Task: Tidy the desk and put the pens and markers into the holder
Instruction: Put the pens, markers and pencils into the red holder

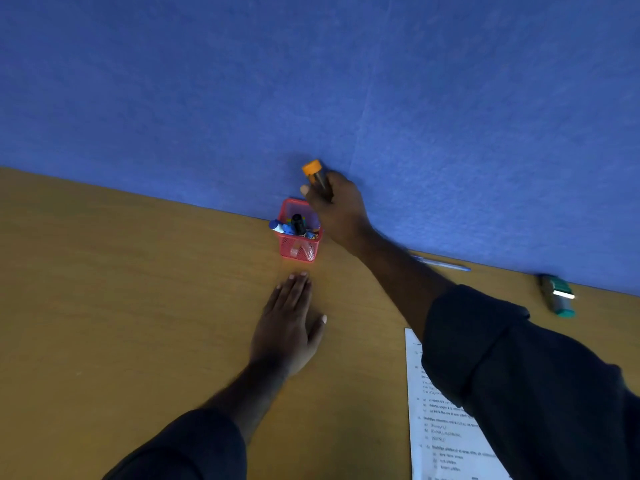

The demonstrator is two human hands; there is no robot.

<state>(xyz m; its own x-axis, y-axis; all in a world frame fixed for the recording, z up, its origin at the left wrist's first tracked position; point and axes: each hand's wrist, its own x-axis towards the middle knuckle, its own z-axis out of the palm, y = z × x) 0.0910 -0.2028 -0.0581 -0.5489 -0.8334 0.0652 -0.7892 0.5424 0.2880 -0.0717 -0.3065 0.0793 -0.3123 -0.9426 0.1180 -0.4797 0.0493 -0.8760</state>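
Printed paper lies nearest you, at the desk's near right edge, partly under your right sleeve. Your left hand rests flat and empty, fingers spread narrowly, just short of the red mesh holder. Keep it there to steady the holder if it shifts. Your right hand is closed around an orange-capped marker, cap up, above the holder's far right rim. Lower the marker vertically into the free space; release only once its tip is inside. The holder stands at the desk's far edge and already contains several pens and markers. One pen and a teal item remain along the far edge.
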